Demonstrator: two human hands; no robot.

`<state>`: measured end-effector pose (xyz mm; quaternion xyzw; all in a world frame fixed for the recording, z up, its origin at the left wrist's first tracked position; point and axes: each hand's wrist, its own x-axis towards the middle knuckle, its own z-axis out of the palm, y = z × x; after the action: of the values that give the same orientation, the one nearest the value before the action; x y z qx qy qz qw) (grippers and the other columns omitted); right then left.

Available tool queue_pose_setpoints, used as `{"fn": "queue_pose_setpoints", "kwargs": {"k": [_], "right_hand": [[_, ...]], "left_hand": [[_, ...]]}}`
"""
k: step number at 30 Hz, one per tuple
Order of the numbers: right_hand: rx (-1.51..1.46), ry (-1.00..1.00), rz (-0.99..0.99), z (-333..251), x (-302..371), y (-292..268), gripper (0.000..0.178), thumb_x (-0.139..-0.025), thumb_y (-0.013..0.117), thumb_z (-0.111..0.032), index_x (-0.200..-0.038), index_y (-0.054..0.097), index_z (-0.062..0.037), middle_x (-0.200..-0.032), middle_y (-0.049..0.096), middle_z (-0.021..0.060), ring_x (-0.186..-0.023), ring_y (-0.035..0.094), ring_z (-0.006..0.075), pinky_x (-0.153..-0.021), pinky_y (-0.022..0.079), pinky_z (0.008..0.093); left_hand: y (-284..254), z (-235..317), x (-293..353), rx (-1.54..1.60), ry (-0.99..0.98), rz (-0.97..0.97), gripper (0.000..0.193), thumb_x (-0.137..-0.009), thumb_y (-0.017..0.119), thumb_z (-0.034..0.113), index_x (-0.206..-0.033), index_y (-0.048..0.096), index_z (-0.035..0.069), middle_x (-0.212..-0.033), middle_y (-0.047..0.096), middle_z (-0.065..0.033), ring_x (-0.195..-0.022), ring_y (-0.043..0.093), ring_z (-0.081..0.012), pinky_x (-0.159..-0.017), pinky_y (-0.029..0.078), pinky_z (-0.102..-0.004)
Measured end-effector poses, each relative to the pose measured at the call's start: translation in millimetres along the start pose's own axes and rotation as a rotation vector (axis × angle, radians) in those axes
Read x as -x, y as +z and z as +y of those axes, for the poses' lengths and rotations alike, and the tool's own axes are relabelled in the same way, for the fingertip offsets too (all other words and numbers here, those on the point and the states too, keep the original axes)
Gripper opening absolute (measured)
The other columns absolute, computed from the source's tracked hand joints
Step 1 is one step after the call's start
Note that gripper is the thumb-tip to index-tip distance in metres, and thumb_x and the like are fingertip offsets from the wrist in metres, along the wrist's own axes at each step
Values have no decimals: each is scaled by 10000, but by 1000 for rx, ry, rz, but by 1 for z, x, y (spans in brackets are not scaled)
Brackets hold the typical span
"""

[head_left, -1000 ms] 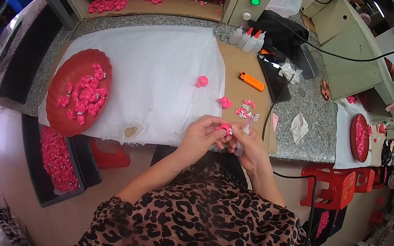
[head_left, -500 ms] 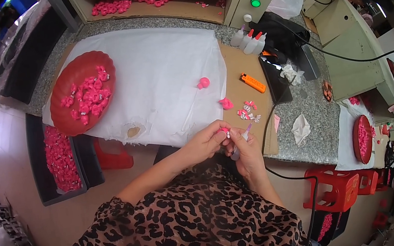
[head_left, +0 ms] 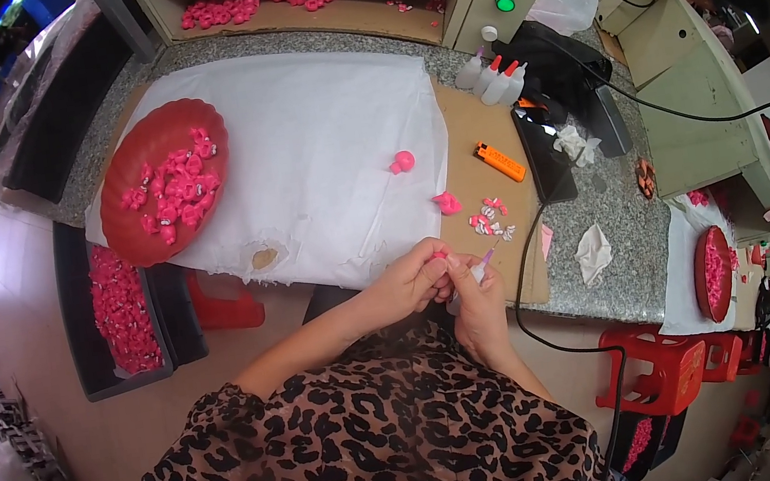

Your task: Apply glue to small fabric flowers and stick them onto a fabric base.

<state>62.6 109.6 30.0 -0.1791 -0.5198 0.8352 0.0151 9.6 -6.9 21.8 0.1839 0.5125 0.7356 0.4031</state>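
Note:
Close together at the table's front edge, both my hands are closed. My left hand (head_left: 406,283) pinches a small pink piece (head_left: 439,255), mostly covered by fingers. My right hand (head_left: 479,304) wraps a small squeeze bottle (head_left: 479,272) whose thin purple nozzle points up and away, and its thumb presses at the pink piece. Beyond the hands lie several small pink-and-white parts (head_left: 489,223) on cardboard. A pink figure part (head_left: 446,203) rests by the edge of the white sheet, and a rounder pink part (head_left: 401,161) lies farther back on it.
At left stands a red scalloped dish (head_left: 118,194) of pink parts, with a dark bin (head_left: 72,324) of more below. Right of the sheet (head_left: 311,133) are an orange cutter (head_left: 500,161), white bottles (head_left: 499,82), a crumpled tissue (head_left: 594,253) and a black cable (head_left: 523,300).
My right thumb has come up against the pink piece, covering the white bit that showed on it. Both hands keep their grip, and the whole view has shifted slightly.

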Motion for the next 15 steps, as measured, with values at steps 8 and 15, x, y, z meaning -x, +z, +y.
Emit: {"fn": "queue_pose_setpoints", "kwargs": {"k": [8,15], "right_hand": [[-16,29,18,0,-2,-2,188,-825,541,-204,-806,553,-17,-645,521,14,-554,455,72,-527,367,189],[-8,38,30,-1,-1,0,191,-822,547,-215,-788,548,-27,-644,519,9,-551,454,69,-524,368,188]], "left_hand": [[-2,-3,-3,80,-33,-18,187,-915,329,221,-1008,397,73,-708,415,-3,-599,392,-63,-447,290,-165],[-2,-6,-2,168,-63,-10,183,-912,346,226,-1004,404,78,-703,410,-1,-594,385,-61,-440,275,-164]]}}
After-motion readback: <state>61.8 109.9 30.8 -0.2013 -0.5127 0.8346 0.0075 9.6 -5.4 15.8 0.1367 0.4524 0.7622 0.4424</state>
